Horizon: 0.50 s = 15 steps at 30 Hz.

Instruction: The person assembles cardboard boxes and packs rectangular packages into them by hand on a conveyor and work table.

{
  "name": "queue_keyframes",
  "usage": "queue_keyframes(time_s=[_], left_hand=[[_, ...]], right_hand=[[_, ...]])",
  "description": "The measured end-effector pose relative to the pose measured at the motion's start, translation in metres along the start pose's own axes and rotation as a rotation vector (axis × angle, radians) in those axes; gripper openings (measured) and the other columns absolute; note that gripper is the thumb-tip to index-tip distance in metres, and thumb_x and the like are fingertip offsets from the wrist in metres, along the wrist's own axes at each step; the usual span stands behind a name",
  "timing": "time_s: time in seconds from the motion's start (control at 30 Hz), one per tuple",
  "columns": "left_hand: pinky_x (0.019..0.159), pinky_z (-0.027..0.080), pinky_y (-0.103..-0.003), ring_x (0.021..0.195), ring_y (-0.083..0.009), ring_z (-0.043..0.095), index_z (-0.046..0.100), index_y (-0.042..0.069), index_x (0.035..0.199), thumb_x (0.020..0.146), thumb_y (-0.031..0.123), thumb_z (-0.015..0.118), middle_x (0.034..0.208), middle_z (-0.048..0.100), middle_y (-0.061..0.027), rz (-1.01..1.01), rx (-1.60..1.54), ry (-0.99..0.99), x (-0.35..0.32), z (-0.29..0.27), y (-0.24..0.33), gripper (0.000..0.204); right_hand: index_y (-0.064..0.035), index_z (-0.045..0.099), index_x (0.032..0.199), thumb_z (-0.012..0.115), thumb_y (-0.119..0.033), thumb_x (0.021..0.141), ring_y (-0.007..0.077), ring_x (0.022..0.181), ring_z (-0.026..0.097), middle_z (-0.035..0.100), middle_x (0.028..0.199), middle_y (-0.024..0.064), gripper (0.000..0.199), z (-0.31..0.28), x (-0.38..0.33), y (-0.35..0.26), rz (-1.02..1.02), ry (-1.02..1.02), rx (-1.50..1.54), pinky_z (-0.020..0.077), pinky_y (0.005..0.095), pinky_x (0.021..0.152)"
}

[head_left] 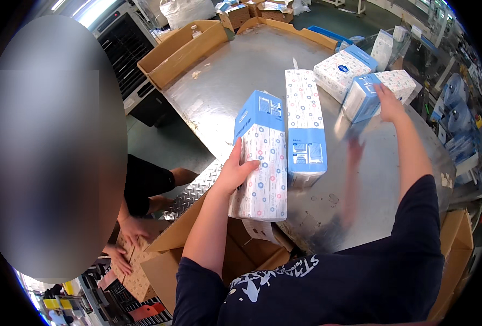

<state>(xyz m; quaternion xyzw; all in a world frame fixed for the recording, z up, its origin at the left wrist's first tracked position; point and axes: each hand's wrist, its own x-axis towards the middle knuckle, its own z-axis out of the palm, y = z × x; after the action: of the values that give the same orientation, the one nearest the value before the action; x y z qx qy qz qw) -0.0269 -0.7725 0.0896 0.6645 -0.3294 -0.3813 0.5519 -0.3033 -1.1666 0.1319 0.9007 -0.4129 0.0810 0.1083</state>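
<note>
A tall blue and white dotted paper pack (260, 157) is held upright by the left hand (235, 171) at the shiny metal desk (224, 81). Far off to the right, another blue and white pack (368, 95) is touched by the open right hand (388, 103).

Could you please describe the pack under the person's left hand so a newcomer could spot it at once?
Start at the round steel table. At its near edge, above an open cardboard box, the left hand grips a blue-topped, dot-patterned white soft pack. Unlike the similar pack lying flat beside it, it overhangs the table edge.
</note>
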Motion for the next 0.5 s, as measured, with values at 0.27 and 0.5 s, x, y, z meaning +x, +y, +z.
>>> queue_keyframes(time_s=[0.27, 0.5], left_hand=[[0.096, 0.044, -0.039, 0.114, -0.0261, 0.053, 0.028, 0.003, 0.14, 0.081, 0.008, 0.043, 0.13, 0.048, -0.0146, -0.089, -0.65, 0.072, 0.027, -0.008, -0.039, 0.061], [0.095, 0.043, -0.043, 0.116, -0.0261, 0.05, 0.022, 0.012, 0.142, 0.088, 0.021, 0.048, 0.131, 0.045, -0.0116, -0.182, -0.451, -0.018, 0.032, 0.049, -0.006, 0.061]], right_hand=[[-0.0097, 0.065, 0.102, 0.069, -0.038, 0.074, 0.03, 0.101, 0.059, 0.064, 0.1, 0.0167, 0.041, -0.038, 0.065, -0.125, -0.138, -0.185, 0.044, 0.044, 0.0444, 0.087], [-0.0251, 0.012, 0.148, 0.067, -0.051, 0.071, 0.042, 0.126, 0.038, 0.028, 0.141, 0.0299, 0.097, -0.009, 0.028, -0.109, -0.015, -0.382, 0.41, 0.0327, 0.0433, 0.105]])
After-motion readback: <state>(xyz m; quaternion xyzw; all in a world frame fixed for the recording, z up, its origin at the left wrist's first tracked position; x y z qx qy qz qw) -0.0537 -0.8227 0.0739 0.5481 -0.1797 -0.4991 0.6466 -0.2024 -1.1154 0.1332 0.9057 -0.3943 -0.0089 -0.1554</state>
